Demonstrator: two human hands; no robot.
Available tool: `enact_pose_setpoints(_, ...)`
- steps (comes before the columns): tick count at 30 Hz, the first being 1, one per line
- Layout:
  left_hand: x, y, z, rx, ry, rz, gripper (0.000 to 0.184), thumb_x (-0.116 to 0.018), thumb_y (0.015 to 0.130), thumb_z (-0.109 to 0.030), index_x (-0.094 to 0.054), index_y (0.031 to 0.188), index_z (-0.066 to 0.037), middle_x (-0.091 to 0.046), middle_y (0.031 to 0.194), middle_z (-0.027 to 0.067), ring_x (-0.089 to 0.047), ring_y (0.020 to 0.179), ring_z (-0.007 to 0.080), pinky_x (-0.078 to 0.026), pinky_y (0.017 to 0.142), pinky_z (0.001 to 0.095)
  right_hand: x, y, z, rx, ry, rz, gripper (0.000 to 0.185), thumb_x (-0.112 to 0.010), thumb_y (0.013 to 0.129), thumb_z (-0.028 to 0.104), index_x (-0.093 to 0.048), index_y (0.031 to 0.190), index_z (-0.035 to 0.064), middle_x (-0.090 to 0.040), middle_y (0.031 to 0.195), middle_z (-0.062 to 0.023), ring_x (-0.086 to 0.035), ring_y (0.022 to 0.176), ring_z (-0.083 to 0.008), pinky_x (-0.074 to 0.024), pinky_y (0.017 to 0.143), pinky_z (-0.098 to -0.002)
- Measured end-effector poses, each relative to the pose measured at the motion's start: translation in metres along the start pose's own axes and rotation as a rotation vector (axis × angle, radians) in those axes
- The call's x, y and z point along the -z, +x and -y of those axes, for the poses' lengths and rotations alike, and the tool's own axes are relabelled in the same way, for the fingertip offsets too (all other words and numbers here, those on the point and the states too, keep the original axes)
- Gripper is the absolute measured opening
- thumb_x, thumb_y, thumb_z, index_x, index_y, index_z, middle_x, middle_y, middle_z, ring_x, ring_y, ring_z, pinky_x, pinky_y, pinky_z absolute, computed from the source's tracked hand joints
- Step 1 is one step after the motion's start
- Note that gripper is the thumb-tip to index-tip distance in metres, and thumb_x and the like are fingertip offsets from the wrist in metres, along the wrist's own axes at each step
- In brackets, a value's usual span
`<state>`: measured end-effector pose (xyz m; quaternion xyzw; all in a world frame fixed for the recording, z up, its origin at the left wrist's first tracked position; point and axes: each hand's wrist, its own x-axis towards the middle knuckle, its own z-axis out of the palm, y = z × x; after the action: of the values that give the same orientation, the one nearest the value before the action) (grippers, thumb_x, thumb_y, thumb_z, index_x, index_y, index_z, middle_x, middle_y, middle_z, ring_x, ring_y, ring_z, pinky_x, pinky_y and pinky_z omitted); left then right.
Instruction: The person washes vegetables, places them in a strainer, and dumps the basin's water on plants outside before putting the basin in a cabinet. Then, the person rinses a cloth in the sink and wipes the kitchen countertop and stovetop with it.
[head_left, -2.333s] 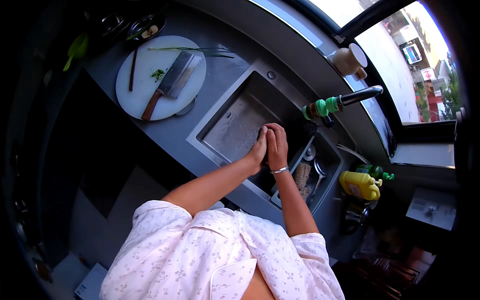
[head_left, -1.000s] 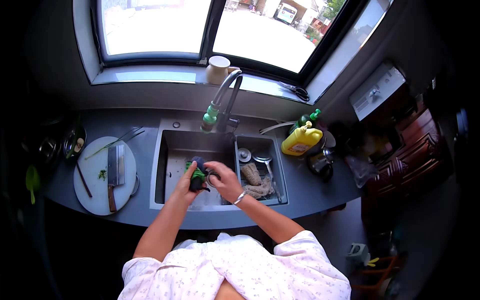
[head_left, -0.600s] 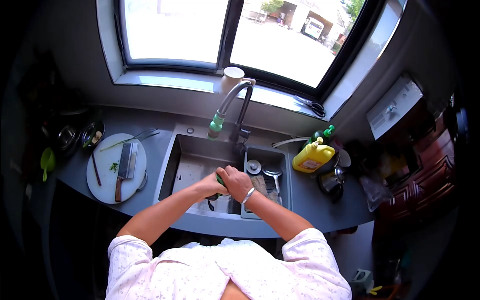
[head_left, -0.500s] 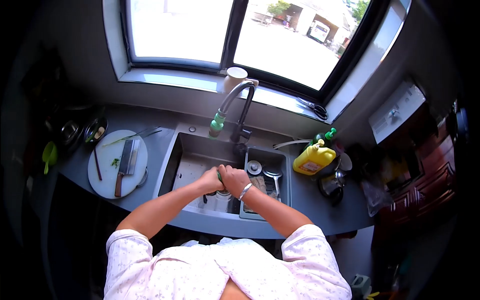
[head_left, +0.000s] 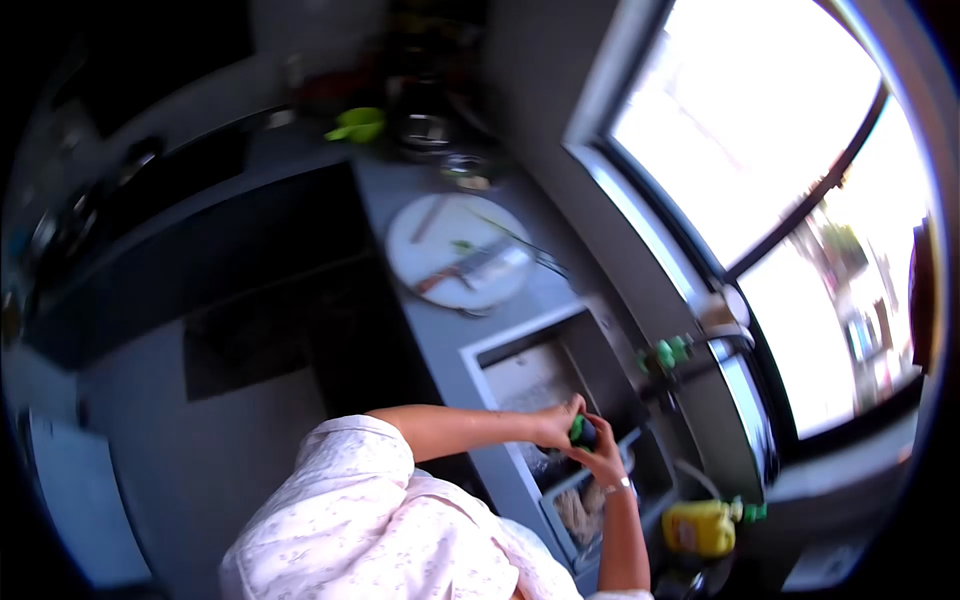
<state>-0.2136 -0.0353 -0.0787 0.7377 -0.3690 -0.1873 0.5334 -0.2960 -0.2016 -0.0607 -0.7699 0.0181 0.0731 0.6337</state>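
Observation:
Both hands are together over the sink (head_left: 500, 375). My left hand (head_left: 556, 426) has its fingers curled round a small dark and green thing (head_left: 583, 432), too blurred to name. My right hand (head_left: 603, 457), with a bracelet at its wrist, grips the same thing from the other side. A grey basket (head_left: 552, 520) with something brownish in it sits in the sink below my right hand. The tap's green nozzle (head_left: 664, 352) points away from my hands.
A white round cutting board (head_left: 405, 240) on the counter bears a cleaver (head_left: 490, 265) and chopped greens (head_left: 462, 246). A yellow bottle (head_left: 698, 528) stands to the right of the sink. A green ladle-like scoop (head_left: 358, 125) lies at the far end, and a window (head_left: 760, 130) is behind the tap.
My view has swung left and tilted, so the sink and hands sit lower right and more floor shows. My hands have parted slightly, showing more of the dark and green thing between them.

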Motion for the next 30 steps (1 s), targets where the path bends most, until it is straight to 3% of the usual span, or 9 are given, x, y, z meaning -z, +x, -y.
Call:
enact_pose_setpoints(2, 0.017, -0.012, 0.001, 0.159, -0.111, -0.015, 0.068, -0.076, 0.063, -0.020, -0.032, 0.112, -0.003, -0.054, 0.093, 0.0185, -0.058, 0.089, 0.0280, -0.046, 0.078, 0.0360, -0.011, 0.005, 0.021, -0.129, 0.207, -0.056, 0.056, -0.073, 0.068, 0.001, -0.048, 0.118, 0.0051, -0.055, 0.100, -0.0044, -0.052, 0.071, -0.0063, -0.0433, 0.054, -0.0193)
enact_pose_setpoints(6, 0.064, -0.045, -0.019, 0.177, -0.453, -0.117, 0.054, -0.073, 0.069, -0.021, -0.041, 0.109, -0.002, -0.056, 0.090, 0.0120, -0.058, 0.087, 0.0197, -0.047, 0.076, 0.0298, -0.051, 0.028, 0.047, -0.037, 0.528, -0.129, 0.035, -0.057, 0.073, -0.009, -0.052, 0.105, 0.0048, -0.056, 0.099, -0.0041, -0.056, 0.093, -0.0147, -0.0453, 0.084, -0.0258)
enact_pose_setpoints(11, 0.125, -0.100, -0.023, 0.230, -0.753, -0.309, 0.059, -0.066, 0.081, -0.039, -0.051, 0.119, 0.004, -0.059, 0.103, 0.0083, -0.053, 0.093, 0.0140, -0.043, 0.082, 0.0277, -0.107, 0.059, 0.088, 0.111, 0.628, -0.038, 0.027, -0.059, 0.073, 0.004, -0.053, 0.100, 0.0060, -0.057, 0.095, -0.0040, -0.057, 0.091, -0.0166, -0.0463, 0.084, -0.0293)
enact_pose_setpoints(16, 0.192, -0.171, 0.001, 0.343, -0.729, -0.361, 0.041, -0.054, 0.091, -0.037, -0.059, 0.119, -0.008, -0.061, 0.100, -0.0017, -0.052, 0.094, 0.0064, -0.041, 0.085, 0.0275, -0.194, 0.092, 0.135, 0.097, 0.626, 0.059, 0.021, -0.060, 0.081, 0.014, -0.054, 0.099, 0.0053, -0.059, 0.089, -0.0040, -0.059, 0.087, -0.0163, -0.0481, 0.081, -0.0297)
enact_pose_setpoints(17, 0.199, -0.184, 0.009, 0.296, -0.843, -0.452, 0.038, -0.055, 0.091, -0.032, -0.059, 0.119, -0.007, -0.061, 0.102, -0.0006, -0.053, 0.097, 0.0073, -0.041, 0.085, 0.0254, -0.221, 0.098, 0.143, 0.103, 0.619, -0.019, 0.016, -0.058, 0.084, 0.015, -0.056, 0.098, 0.0063, -0.058, 0.082, -0.0023, -0.058, 0.070, -0.0136, -0.0491, 0.063, -0.0256)
enact_pose_setpoints(20, 0.238, -0.237, 0.037, 0.234, -0.622, -0.765, 0.030, -0.053, 0.092, -0.021, -0.059, 0.116, -0.004, -0.062, 0.106, 0.0026, -0.054, 0.099, 0.0095, -0.041, 0.089, 0.0246, -0.282, 0.118, 0.157, -0.091, 0.558, 0.138, 0.016, -0.054, 0.092, 0.023, -0.059, 0.097, 0.0082, -0.051, 0.068, 0.0028, -0.038, 0.040, -0.0071, -0.0230, 0.032, -0.0213)
enact_pose_setpoints(25, 0.305, -0.350, 0.050, 0.272, -0.174, -1.230, 0.022, -0.058, 0.084, -0.009, -0.060, 0.106, -0.004, -0.061, 0.104, 0.0078, -0.056, 0.103, 0.0176, -0.041, 0.095, 0.0298, -0.388, 0.138, 0.186, -0.029, 0.436, 0.231, 0.016, -0.060, 0.089, 0.019, -0.061, 0.099, 0.0070, -0.052, 0.067, 0.0037, -0.040, 0.043, -0.0046, -0.0263, 0.036, -0.0196)
enact_pose_setpoints(28, 0.329, -0.404, 0.014, 0.114, 0.204, -1.091, 0.058, -0.071, 0.069, -0.009, -0.050, 0.123, -0.006, -0.049, 0.125, 0.0129, -0.045, 0.121, 0.0265, -0.035, 0.103, 0.0372, -0.444, 0.141, 0.209, 0.087, -0.001, 0.551, 0.028, -0.066, 0.076, 0.002, -0.063, 0.104, 0.0060, -0.058, 0.083, 0.0016, -0.048, 0.061, -0.0043, -0.0358, 0.050, -0.0187)
enact_pose_setpoints(30, 0.336, -0.431, -0.009, 0.046, 0.333, -0.981, 0.066, -0.074, 0.068, -0.010, -0.047, 0.128, -0.008, -0.044, 0.132, 0.0119, -0.036, 0.129, 0.0286, -0.028, 0.108, 0.0393, -0.486, 0.146, 0.214, 0.473, -0.330, 0.764, 0.034, -0.067, 0.071, 0.000, -0.063, 0.105, 0.0049, -0.060, 0.088, -0.0023, -0.056, 0.074, -0.0135, -0.0451, 0.067, -0.0247)
